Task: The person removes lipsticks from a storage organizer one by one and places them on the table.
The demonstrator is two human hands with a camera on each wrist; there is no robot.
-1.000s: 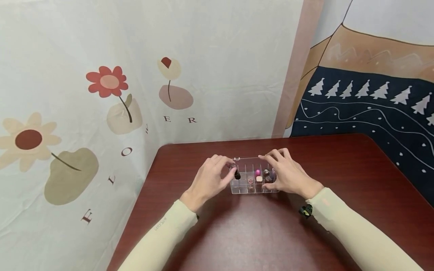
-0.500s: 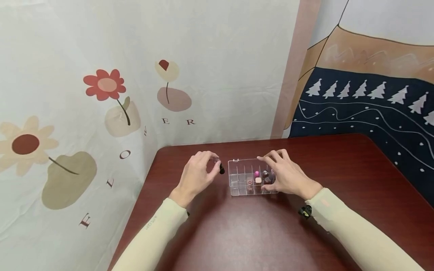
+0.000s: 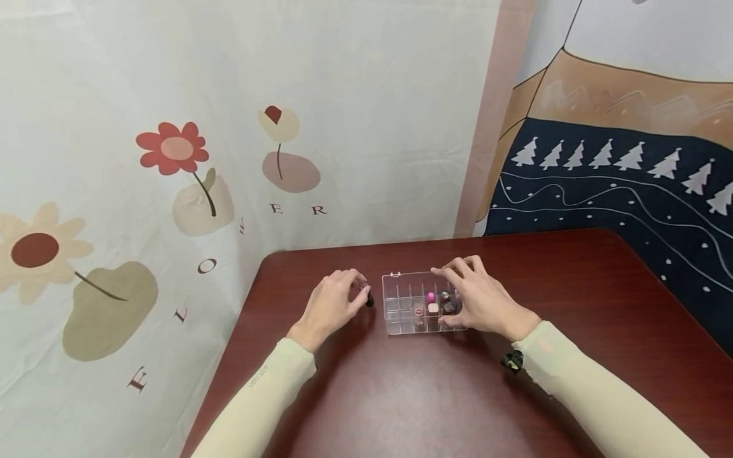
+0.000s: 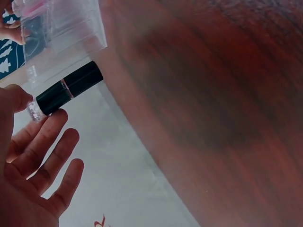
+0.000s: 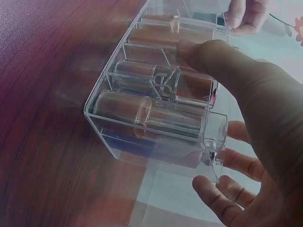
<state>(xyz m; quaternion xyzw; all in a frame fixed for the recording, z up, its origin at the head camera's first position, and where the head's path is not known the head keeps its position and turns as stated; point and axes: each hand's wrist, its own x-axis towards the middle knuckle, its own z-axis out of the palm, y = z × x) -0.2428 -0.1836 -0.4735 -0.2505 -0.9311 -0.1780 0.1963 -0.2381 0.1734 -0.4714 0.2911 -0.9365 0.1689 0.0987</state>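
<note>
My left hand (image 3: 329,308) pinches a black lipstick tube (image 4: 71,87) by its clear, glittery end, thumb on one side and fingers on the other. In the head view the lipstick is just left of a clear plastic lipstick organizer (image 3: 399,324), apart from it. My right hand (image 3: 489,305) grips the organizer's right end, with the thumb at the front and the fingers reaching over the back. Several lipsticks stand in its right compartments, among them a pink-topped one (image 3: 431,297). In the right wrist view a clear-cased lipstick (image 5: 156,116) shows through the organizer's wall.
The organizer stands on a dark red wooden table (image 3: 412,394). Behind and to the left hangs a pale curtain (image 3: 366,127) with printed flowers. A navy cloth (image 3: 618,184) with white trees hangs at the back right.
My left hand has lifted the lipstick out over the organizer's left side, carried it left, then lowered it slightly. My right hand keeps its grip on the organizer.
</note>
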